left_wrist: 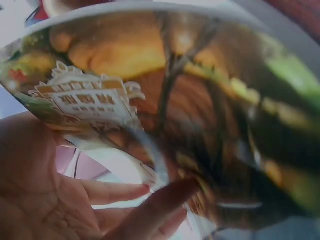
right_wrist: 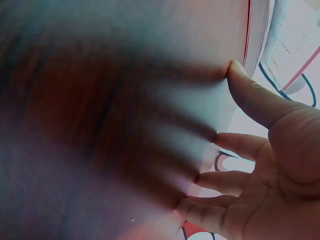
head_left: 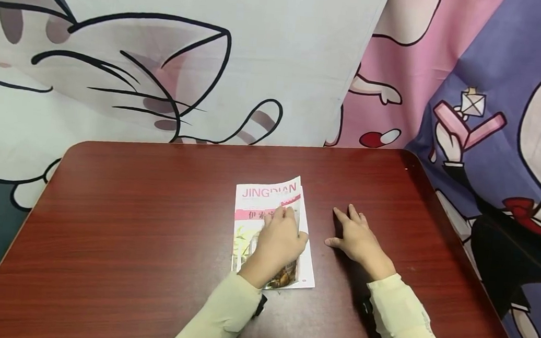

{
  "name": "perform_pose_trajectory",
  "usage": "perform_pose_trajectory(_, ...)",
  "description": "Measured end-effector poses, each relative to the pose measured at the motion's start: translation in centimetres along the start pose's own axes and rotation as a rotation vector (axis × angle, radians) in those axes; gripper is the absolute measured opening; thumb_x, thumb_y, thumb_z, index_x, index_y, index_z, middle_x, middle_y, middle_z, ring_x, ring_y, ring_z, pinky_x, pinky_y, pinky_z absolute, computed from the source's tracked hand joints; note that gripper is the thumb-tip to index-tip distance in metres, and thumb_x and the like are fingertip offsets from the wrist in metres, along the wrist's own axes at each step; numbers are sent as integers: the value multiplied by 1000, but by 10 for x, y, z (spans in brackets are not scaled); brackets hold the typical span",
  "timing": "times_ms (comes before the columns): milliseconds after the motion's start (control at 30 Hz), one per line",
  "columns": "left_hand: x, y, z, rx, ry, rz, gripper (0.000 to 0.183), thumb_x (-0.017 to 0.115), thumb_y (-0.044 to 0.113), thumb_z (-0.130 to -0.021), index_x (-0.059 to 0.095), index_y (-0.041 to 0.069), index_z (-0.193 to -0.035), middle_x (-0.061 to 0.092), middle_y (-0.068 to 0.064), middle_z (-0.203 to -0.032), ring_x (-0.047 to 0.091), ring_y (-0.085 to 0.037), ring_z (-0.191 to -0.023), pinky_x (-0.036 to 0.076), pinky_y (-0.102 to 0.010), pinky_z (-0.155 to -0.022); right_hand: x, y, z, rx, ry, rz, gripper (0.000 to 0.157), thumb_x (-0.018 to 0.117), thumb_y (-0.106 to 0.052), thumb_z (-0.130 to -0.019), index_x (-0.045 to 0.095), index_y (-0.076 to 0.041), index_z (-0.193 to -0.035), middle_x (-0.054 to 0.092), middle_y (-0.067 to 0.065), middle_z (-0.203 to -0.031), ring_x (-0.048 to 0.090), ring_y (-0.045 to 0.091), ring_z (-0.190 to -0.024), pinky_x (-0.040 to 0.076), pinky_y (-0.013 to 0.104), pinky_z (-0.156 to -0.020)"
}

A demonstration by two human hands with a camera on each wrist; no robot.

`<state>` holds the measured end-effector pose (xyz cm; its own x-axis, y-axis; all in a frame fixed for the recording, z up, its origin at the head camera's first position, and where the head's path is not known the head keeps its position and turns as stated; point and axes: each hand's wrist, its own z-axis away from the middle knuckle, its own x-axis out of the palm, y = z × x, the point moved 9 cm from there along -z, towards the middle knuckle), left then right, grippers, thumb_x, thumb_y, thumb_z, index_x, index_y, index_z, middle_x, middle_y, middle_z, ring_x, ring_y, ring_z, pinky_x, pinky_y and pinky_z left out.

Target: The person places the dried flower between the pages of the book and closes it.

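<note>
A thin booklet lies on the table, with a pink title band and a picture on its cover. Over its right half, my left hand grips the cover, which bows upward. The left wrist view shows the brown picture on the cover close up, the thumb against it; exactly where the fingers hold is partly hidden. To the right of the booklet, my right hand has its fingers spread, fingertips touching the table. In the right wrist view a printed page stands raised beyond the thumb.
The reddish-brown table reaches out on both sides of the booklet. A cartoon-printed curtain hangs along its far edge and continues down the right side.
</note>
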<state>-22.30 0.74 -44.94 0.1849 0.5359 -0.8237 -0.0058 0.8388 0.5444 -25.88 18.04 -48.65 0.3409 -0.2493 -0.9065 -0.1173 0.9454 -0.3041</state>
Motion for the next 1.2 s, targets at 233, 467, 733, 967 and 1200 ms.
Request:
perform_pose_trajectory(233, 24, 26, -7, 5, -39, -405, 69, 58, 42, -95, 48, -8, -142, 49, -31, -143, 52, -44, -124, 48, -45, -99, 0, 4, 1, -9, 13, 3, 84, 81, -31, -84, 40, -1, -151, 20, 41, -155, 24, 66, -136, 36, 72, -102)
perform_pose_trajectory(467, 45, 41, -4, -3, -23, -703, 60, 52, 36, -101, 48, -5, -144, 48, -33, -144, 50, -46, -130, 62, -40, -63, 0, 4, 1, -20, 14, 4, 84, 80, -33, -85, 39, -2, -152, 20, 41, -155, 24, 66, -136, 37, 74, -100)
perform_pose_trajectory(733, 53, 35, 7, 41, -57, -668, 68, 51, 49, -101, 48, -4, -145, 44, -32, -148, 47, -48, -134, 62, -40, -62, 0, 2, 0, -25, 16, -10, 83, 80, -31, -85, 39, -1, -152, 19, 41, -155, 23, 67, -136, 34, 74, -102)
perform_pose_trajectory(967, 26, 15, 20, 160, 72, -374, 60, 60, 45, -97, 59, -1, -135, 59, -20, -138, 59, -36, -124, 60, -44, -81, 2, 2, -2, -29, 19, -16, 84, 81, -31, -84, 40, -1, -151, 20, 40, -155, 23, 66, -136, 32, 72, -105)
perform_pose_trajectory(1200, -17, -21, 8, 307, 200, -38, 48, 61, 26, -98, 56, 0, -139, 64, -17, -131, 61, -32, -120, 55, -43, -96, 0, 3, -6, 0, -11, -9, 80, 78, -32, -87, 40, 1, -150, 24, 41, -153, 26, 63, -138, 32, 70, -108)
